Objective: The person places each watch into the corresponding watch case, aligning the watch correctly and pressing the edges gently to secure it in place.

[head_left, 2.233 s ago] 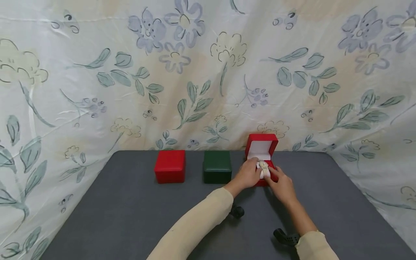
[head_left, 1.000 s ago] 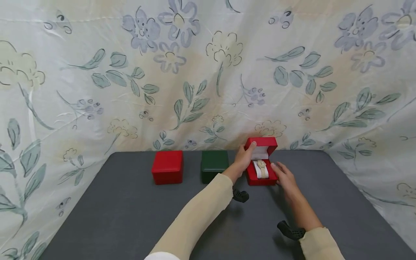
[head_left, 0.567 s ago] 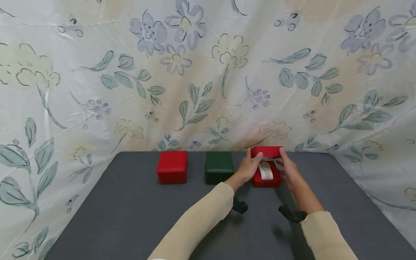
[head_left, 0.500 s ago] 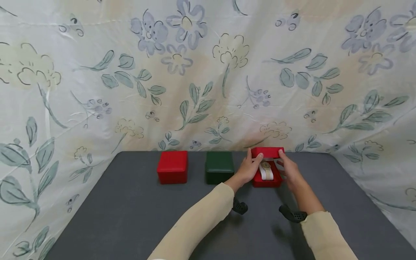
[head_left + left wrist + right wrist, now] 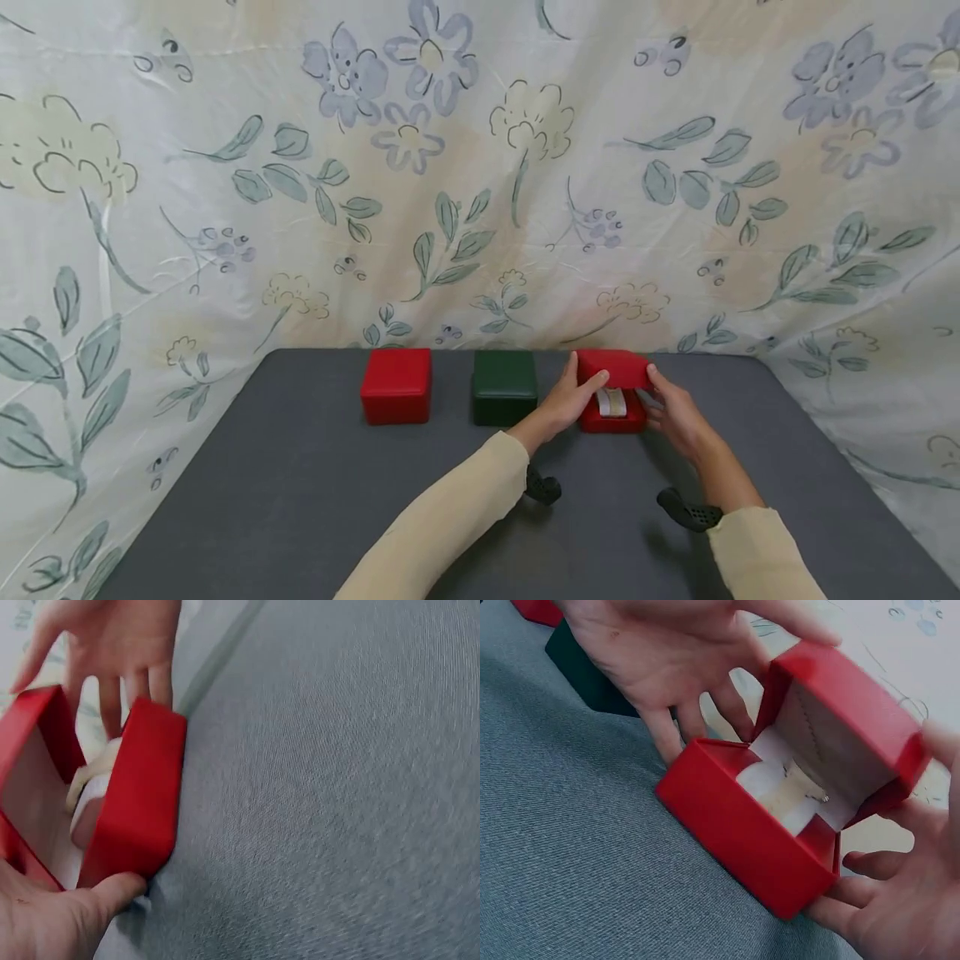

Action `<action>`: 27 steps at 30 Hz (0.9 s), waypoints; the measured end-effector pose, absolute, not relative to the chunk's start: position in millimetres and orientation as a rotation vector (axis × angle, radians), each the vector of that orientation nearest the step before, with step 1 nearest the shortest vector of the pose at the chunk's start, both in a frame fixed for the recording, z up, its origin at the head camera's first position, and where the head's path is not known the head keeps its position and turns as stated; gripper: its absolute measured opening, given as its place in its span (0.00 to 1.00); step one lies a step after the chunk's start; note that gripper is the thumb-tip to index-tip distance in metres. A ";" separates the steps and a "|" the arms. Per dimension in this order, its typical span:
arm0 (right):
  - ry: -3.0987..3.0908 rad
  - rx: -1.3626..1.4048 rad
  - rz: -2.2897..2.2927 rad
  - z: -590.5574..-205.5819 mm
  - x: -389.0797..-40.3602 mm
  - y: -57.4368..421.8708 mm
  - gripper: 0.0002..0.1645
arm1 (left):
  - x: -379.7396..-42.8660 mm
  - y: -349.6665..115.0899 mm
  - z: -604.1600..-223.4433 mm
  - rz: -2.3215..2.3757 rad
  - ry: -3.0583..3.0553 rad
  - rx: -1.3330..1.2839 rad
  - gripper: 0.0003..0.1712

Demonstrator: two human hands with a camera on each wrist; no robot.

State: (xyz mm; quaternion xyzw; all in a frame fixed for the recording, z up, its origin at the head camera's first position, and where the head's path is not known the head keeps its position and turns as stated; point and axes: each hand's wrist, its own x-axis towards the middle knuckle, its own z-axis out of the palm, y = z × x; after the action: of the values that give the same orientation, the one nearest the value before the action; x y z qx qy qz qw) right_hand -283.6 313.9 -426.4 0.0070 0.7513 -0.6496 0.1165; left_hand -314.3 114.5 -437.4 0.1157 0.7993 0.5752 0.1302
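Note:
A red watch box [image 5: 612,421] sits at the back right of the table, its lid [image 5: 615,367] tilted well forward over the base. Inside, a pale-strapped wristwatch [image 5: 791,791] lies round a white cushion [image 5: 759,781]; in the head view the lid hides its dial. My left hand [image 5: 566,398] is at the box's left, its thumb on the lid's front and a finger along the lid's side. On the opposite side my right hand [image 5: 681,415] touches the lid's right edge with a fingertip, other fingers beside the base. The wrist views show both palms spread, with fairly straight fingers.
A closed green box [image 5: 505,387] stands just left of the red watch box. Farther left is another closed red box [image 5: 397,386]. All rest near the back edge of the dark grey table [image 5: 300,500], before a floral cloth [image 5: 450,208].
Earlier both hands were at the watch on its cushion in the box. They then moved to the sides and lid. The upright lid has swung forward and down, covering the watch's dial.

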 end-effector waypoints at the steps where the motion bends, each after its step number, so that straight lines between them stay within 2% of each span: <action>1: 2.195 0.015 -1.903 -427.7 -283.3 315.1 0.53 | -313.1 114.4 -437.6 1.657 2.329 0.316 0.47; 8: 2.232 0.069 -1.873 -437.5 -279.7 315.8 0.52 | -304.5 118.8 -439.9 1.552 2.418 0.244 0.41; 20: 2.280 0.090 -1.867 -440.9 -278.8 315.8 0.49 | -301.3 125.4 -440.4 1.554 2.424 0.261 0.41; 27: 2.684 0.413 -1.837 -441.4 -261.2 281.5 0.41 | -296.7 114.8 -441.9 1.539 2.485 0.341 0.40</action>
State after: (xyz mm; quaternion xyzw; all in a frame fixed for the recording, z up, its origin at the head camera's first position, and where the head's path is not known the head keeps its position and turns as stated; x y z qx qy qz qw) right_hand -261.2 281.5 -441.4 0.1256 0.8167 -0.5591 -0.0687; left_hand -296.7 114.8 -441.9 0.1151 0.8403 0.5203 0.0991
